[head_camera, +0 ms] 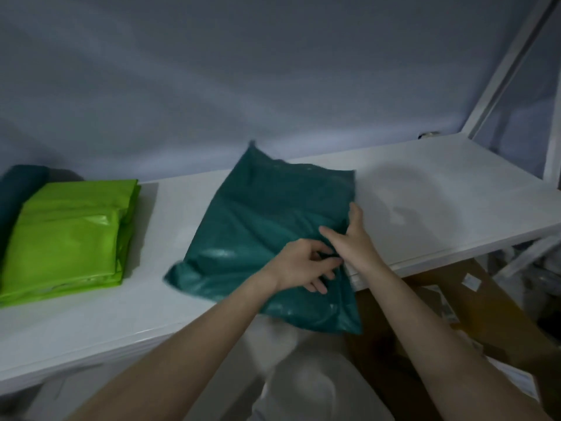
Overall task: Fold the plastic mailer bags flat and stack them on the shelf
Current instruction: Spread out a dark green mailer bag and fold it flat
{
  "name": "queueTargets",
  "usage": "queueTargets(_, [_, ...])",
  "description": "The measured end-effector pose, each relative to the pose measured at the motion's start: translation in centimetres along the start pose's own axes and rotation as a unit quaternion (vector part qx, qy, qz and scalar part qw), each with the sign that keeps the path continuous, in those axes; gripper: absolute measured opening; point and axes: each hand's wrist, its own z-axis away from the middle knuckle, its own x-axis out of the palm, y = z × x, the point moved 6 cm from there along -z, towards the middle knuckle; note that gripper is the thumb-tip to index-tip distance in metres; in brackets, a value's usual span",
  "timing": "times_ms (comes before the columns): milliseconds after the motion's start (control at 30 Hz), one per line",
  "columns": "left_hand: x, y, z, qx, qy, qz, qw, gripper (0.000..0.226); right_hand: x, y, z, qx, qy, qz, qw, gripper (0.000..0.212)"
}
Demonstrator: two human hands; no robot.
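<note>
A dark teal plastic mailer bag (267,226) lies on the white shelf (440,189), its near end hanging over the front edge. My left hand (306,265) rests on the bag near its right side, fingers curled and pinching a fold of the plastic. My right hand (352,235) lies beside it with straight fingers pressing along the bag's right edge. A stack of folded lime green mailer bags (66,235) sits at the left of the shelf.
Another dark teal bundle (18,192) lies behind the green stack at the far left. A white frame post (513,62) rises at the right. Brown cardboard boxes (473,314) and white plastic sit below the shelf.
</note>
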Motion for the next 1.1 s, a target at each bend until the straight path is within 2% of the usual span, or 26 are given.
queueTargets(33, [-1.0,0.1,0.6,0.016,0.022,-0.018,0.999,0.022,0.7,-0.1,0.2,-0.005,-0.011,-0.002,1.000,0.081])
queueTargets(67, [-2.7,0.0,1.0,0.037,0.079,-0.053,0.995,0.020,1.3,-0.1,0.3,-0.002,-0.022,-0.004,1.000,0.086])
queueTargets(133, [-7.7,-1.3,2.1,0.057,0.254,-0.136,0.956,0.020,2.2,-0.2,0.4,0.003,-0.026,-0.009,1.000,0.089])
queueTargets(200, [-12.5,-4.0,3.6,0.005,0.375,-0.156,0.914,0.032,2.9,-0.5,0.3,0.002,-0.016,-0.017,1.000,0.084])
queueTargets(267, [-16.2,-7.8,5.1,-0.112,0.418,-0.139,0.891,0.050,3.6,-0.5,0.1,0.024,-0.010,-0.032,0.999,0.077])
queueTargets(333, [-18.5,-11.1,6.6,-0.207,0.426,-0.109,0.874,0.060,4.4,0.2,-0.6,0.080,-0.008,-0.045,0.996,0.072])
queueTargets(433, [-19.7,-14.5,7.4,-0.266,0.411,-0.026,0.871,0.069,5.2,0.8,-1.8,0.132,0.000,-0.008,0.991,0.068])
queueTargets(500, [-19.9,-15.7,7.1,-0.243,0.416,0.030,0.876,0.067,5.7,0.7,-2.4,0.132,-0.005,0.007,0.991,0.058])
queueTargets(633, [-20.4,-15.7,7.3,-0.176,0.482,0.105,0.852,0.051,6.2,0.2,-3.7,0.100,0.022,0.021,0.995,0.039])
queueTargets(733, [-21.7,-13.6,8.1,-0.102,0.548,0.066,0.827,0.043,5.9,-1.6,-4.2,0.017,0.075,0.061,0.995,0.028])
queueTargets(800, [-23.0,-11.8,8.4,-0.015,0.582,0.028,0.813,0.034,5.4,-3.9,-4.1,-0.053,0.109,0.069,0.990,0.024])
queueTargets(867, [-24.1,-9.9,8.4,0.072,0.594,-0.030,0.801,0.021,5.0,-6.2,-3.9,-0.126,0.139,0.067,0.980,0.024])
queueTargets(933, [-25.0,-8.4,8.3,0.124,0.597,-0.057,0.790,0.026,4.6,-8.0,-3.7,-0.169,0.166,0.050,0.970,0.024])
queueTargets(1033, [-26.0,-6.7,7.8,0.137,0.582,-0.078,0.798,0.028,4.1,-9.4,-4.2,-0.185,0.203,0.023,0.961,0.027])
queueTargets(1100, [-26.5,-7.0,6.6,0.107,0.552,-0.087,0.822,0.036,4.5,-9.3,-4.9,-0.161,0.200,0.018,0.966,0.009])
